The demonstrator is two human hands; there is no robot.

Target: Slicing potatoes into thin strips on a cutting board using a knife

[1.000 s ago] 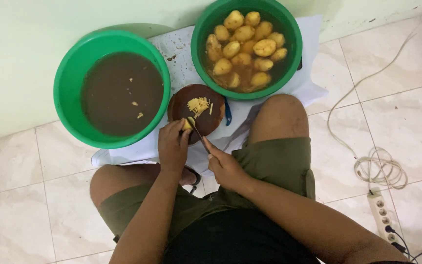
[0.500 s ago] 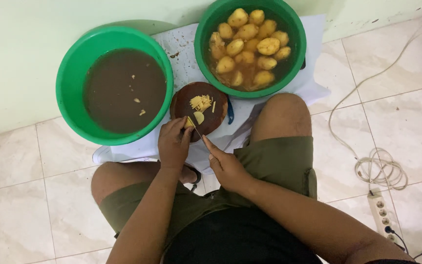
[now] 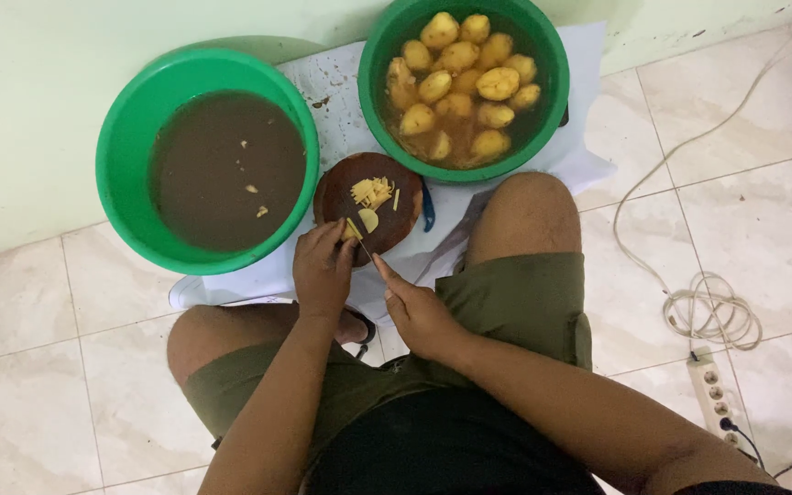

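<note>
Landmark: round brown cutting board (image 3: 368, 206), lying on a pale sheet (image 3: 341, 82) spread over the tiled floor (image 3: 763, 211).

Edges and room. The far rim of the board sits close under the green basin of peeled potatoes (image 3: 465, 82); whether the two rims touch cannot be told. Left of the board, just beside it, stands a second green basin of murky brown water (image 3: 203, 174) with a few pale scraps afloat. A blue handle (image 3: 427, 206) lies against the board's right edge. The near edge of the board is the only open side, and both hands enter there, between the person's bare knees. Well right of the board, a coiled white cable (image 3: 717, 312) and a power strip (image 3: 712, 394) lie on the tiles. Beyond the basins the wall closes the far side.

On the board: a small heap of thin yellow potato strips (image 3: 373, 191) near the centre; a pale potato slice (image 3: 368, 220) at the near edge.

Hands. Left hand (image 3: 323, 270) rests at the board's near-left rim, fingers curled downward, fingertips pressing the potato slice. Right hand (image 3: 419, 312) sits nearer the body, closed on the grip of a knife (image 3: 359, 240); the thin blade angles up-left onto the board beside the left fingertips. Both forearms run straight out from the torso.
</note>
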